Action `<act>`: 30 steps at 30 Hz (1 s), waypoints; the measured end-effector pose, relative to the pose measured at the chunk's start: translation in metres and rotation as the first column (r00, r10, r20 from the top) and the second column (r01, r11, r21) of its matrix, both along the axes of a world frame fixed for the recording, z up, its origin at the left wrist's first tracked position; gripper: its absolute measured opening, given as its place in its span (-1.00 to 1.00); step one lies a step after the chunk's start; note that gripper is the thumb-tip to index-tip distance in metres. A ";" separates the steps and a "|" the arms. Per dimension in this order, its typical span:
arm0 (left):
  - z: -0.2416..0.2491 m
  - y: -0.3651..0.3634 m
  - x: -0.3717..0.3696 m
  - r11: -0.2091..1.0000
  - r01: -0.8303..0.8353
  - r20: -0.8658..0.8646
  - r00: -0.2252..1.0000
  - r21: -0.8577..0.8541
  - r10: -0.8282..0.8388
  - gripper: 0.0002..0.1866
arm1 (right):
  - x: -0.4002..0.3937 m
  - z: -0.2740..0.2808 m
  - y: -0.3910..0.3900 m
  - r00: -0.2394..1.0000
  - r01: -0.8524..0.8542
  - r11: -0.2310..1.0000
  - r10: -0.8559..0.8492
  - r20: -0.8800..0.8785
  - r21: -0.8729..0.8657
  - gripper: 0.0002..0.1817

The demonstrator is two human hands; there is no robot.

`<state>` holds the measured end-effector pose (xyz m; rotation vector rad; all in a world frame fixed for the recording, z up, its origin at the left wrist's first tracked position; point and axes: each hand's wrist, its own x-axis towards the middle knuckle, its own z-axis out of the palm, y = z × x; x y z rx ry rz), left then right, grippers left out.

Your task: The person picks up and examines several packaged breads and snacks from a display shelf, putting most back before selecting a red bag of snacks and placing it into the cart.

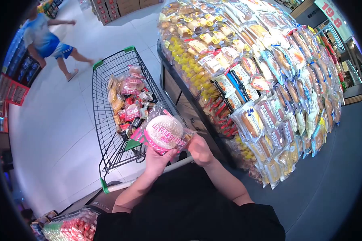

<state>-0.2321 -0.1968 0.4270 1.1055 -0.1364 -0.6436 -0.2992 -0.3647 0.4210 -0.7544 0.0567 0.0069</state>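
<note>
The left grip (pixel 161 161) is grasping a round pack (pixel 165 130) by its lower edge, thumb lying over the printed front; the right grip (pixel 200 150) is closing on the wrapper's right edge, its fingertips partly hidden. The round pack is sitting above the near end of a shopping cart (pixel 129 49), lying at twelve to one o'clock from the left grip and at ten o'clock from the right. Both grips are touching it, so neither is standing nearer. The pale disc inside is showing no clear long axis; its clear, pink-printed wrapper is spreading roughly from nine to three o'clock.

Containers: the shopping cart is extending toward eleven o'clock and carrying a mixed load. Bread-like packs (pixel 116 98) are lying along its nine o'clock side, pink-marked bags (pixel 130 86) are resting toward the middle, and small dark packets (pixel 136 121) are filling the six o'clock end. At two o'clock, a display stand (pixel 193 102) is bearing heaped wrapped loaves (pixel 251 124) and yellow-topped bags (pixel 185 60). At ten o'clock, a person (pixel 48 40) in blue and white is passing.
</note>
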 end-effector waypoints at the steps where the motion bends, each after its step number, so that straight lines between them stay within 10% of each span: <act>1: 0.000 -0.001 -0.005 0.999 -0.032 0.004 0.999 -0.003 0.032 -0.55 | 0.004 0.010 0.006 0.997 0.047 0.995 -0.051 -0.049 -0.086 -0.32; 8: 0.007 0.017 -0.014 0.991 0.112 0.010 0.993 0.073 -0.114 -0.54 | 0.007 0.012 0.018 0.963 0.127 0.987 -0.147 -0.228 -0.097 -0.52; 10: 0.006 0.014 -0.014 0.970 -0.213 -0.126 0.972 -0.120 0.198 -0.58 | 0.011 0.017 0.015 0.971 0.152 0.980 -0.172 -0.164 -0.125 -0.57; 18: -0.013 0.030 0.007 0.982 -0.144 -0.164 0.973 0.124 0.164 -0.74 | 0.016 -0.008 0.009 0.955 0.119 0.992 -0.124 -0.269 -0.033 -0.54; 25: -0.058 0.032 0.009 0.976 -0.056 -0.326 0.937 0.210 0.124 -0.83 | 0.006 -0.038 0.015 0.857 -0.091 0.986 0.006 -0.516 -0.141 -0.50; 30: -0.095 0.056 0.029 0.984 -0.029 -0.539 0.833 0.176 0.121 -0.80 | -0.004 -0.075 0.013 0.874 0.028 0.881 -0.251 -0.416 -0.472 -0.40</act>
